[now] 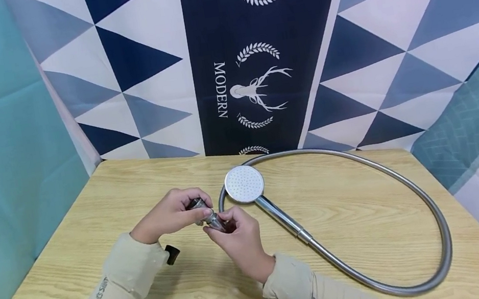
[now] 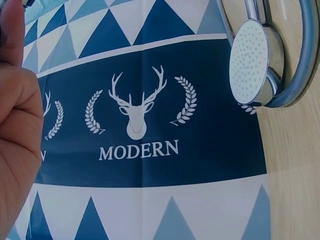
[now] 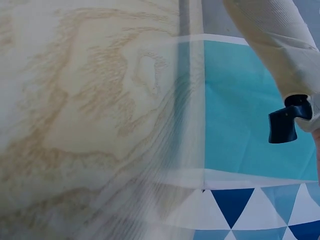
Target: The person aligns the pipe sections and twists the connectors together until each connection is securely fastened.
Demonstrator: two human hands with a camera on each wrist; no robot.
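Note:
Near the middle of the table, the left hand (image 1: 173, 212) grips a small dark metal fitting (image 1: 198, 205) between thumb and fingers. Just to its lower right, the right hand (image 1: 242, 237) pinches the shiny metal end piece of the shower hose (image 1: 440, 228), which meets the fitting end to end. The fingers partly cover both pieces. Beyond the right hand lies a round shower head (image 1: 244, 184), its white nozzle face up, with a chrome handle (image 1: 279, 216) joined to the hose's other end. In the left wrist view, part of the left hand (image 2: 17, 130) shows at the left edge.
The grey hose makes a wide loop over the right side of the wooden table (image 1: 351, 210). A patterned cloth (image 1: 154, 79) hangs along the back edge. Black wrist pieces (image 1: 172, 254) stick out by both beige sleeves (image 1: 116, 292).

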